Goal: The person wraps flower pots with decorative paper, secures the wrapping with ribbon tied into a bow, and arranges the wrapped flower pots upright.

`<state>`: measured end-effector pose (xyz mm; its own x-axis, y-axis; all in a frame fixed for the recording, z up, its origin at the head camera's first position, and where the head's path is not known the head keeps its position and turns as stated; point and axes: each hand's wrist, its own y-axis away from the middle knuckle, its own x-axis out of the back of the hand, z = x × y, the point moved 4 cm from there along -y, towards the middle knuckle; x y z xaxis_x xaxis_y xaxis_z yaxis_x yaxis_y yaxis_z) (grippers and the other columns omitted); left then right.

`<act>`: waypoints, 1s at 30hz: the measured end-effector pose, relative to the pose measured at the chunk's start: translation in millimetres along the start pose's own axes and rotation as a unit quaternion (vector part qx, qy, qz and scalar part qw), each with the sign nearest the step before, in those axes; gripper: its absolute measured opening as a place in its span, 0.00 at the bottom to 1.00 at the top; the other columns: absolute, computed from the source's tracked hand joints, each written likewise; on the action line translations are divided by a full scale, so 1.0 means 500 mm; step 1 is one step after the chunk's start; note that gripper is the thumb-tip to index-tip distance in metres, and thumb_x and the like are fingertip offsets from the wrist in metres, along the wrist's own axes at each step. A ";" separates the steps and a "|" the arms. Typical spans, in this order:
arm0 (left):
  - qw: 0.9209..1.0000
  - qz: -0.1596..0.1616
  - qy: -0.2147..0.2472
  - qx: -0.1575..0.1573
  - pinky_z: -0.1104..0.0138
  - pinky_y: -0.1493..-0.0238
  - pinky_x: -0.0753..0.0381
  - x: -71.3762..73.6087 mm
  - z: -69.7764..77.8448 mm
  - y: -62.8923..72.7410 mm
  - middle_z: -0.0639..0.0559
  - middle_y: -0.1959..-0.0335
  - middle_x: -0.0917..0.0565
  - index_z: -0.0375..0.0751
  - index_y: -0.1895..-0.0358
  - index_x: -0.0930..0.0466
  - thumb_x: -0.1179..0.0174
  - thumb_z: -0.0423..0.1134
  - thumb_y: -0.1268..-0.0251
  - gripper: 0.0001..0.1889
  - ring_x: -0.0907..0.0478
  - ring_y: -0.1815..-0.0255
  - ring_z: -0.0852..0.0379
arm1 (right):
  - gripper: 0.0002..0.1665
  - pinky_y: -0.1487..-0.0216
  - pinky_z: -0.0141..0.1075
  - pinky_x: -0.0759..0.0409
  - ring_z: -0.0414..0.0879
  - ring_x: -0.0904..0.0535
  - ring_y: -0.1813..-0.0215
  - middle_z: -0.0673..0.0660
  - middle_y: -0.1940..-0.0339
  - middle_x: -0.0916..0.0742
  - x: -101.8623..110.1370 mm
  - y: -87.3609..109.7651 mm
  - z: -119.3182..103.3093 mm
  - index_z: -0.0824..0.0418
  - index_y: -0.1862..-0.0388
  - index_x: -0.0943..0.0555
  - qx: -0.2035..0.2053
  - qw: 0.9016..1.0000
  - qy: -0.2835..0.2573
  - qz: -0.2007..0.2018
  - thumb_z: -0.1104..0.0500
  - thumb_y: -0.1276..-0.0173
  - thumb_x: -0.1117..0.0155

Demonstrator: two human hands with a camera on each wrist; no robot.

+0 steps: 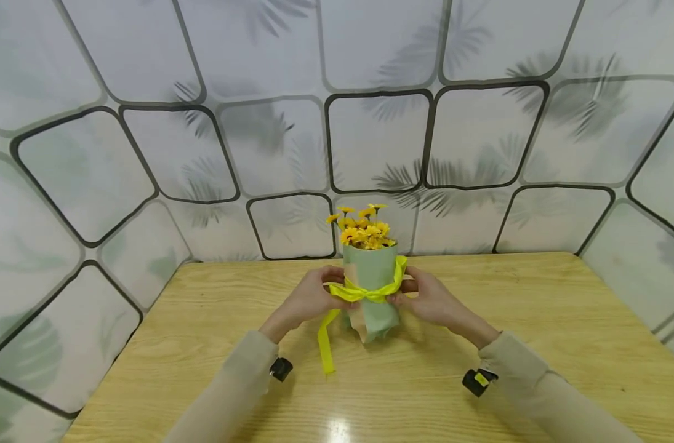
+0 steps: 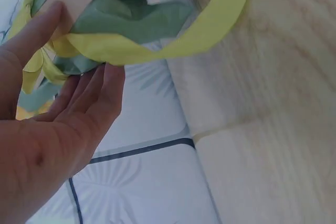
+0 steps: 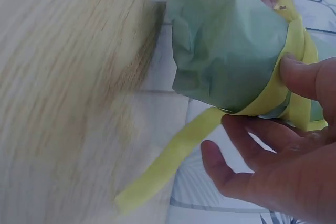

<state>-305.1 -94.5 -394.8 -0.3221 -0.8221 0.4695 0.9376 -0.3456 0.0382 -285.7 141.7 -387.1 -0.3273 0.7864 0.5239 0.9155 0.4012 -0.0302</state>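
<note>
A bouquet of yellow flowers [image 1: 364,235], wrapped in pale green paper [image 1: 370,267], is held upright over the table near its back edge. A bright yellow ribbon [image 1: 374,296] circles the wrap, crossing at its front. From the left side my left hand [image 1: 309,296] grips the bouquet, its thumb [image 2: 42,32] in front at the ribbon and its fingers behind. My right hand [image 1: 432,296] holds the opposite side, the thumb [image 3: 299,74] pressing on the ribbon band. One ribbon tail [image 1: 325,347] hangs down at the left, and another ribbon end [image 3: 168,161] trails beneath the right hand.
The bouquet is over a light wooden table [image 1: 204,301]. Behind and beside the table stands a pale wall covering [image 1: 378,141] with dark rounded outlines and leaf prints. A black device [image 1: 281,368] sits at the left wrist and another device [image 1: 479,381] at the right.
</note>
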 end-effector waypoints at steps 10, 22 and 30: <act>0.995 0.018 -0.051 -0.084 0.55 0.40 0.15 -0.014 0.025 0.004 0.38 0.34 0.25 0.35 0.32 0.33 0.28 0.23 0.46 0.37 0.22 0.33 0.36 | 0.47 0.39 0.57 0.18 0.64 0.18 0.38 0.71 0.31 0.22 -0.002 -0.008 0.015 0.66 0.21 0.42 0.051 0.991 0.110 0.064 0.64 0.33 0.29; 0.994 -0.004 -0.108 -0.019 0.54 0.43 0.14 -0.022 -0.015 0.015 0.38 0.38 0.23 0.35 0.36 0.33 0.20 0.31 0.51 0.39 0.19 0.38 0.38 | 0.32 0.45 0.56 0.16 0.62 0.14 0.47 0.69 0.47 0.13 -0.034 -0.015 0.020 0.69 0.35 0.29 0.060 0.988 0.135 0.039 0.67 0.37 0.29; 0.987 -0.007 -0.151 -0.052 0.53 0.44 0.14 -0.023 -0.016 0.014 0.37 0.38 0.21 0.33 0.34 0.33 0.21 0.37 0.48 0.39 0.17 0.42 0.39 | 0.31 0.42 0.55 0.16 0.63 0.15 0.43 0.70 0.46 0.14 -0.038 -0.019 0.030 0.69 0.38 0.28 0.035 0.988 0.143 0.034 0.69 0.41 0.31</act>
<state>-295.6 -90.9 -407.0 -0.2662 -0.6509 0.7110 0.9098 -0.4133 -0.0377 -292.0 130.1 -409.6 -0.1766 0.6514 0.7379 0.9115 0.3912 -0.1272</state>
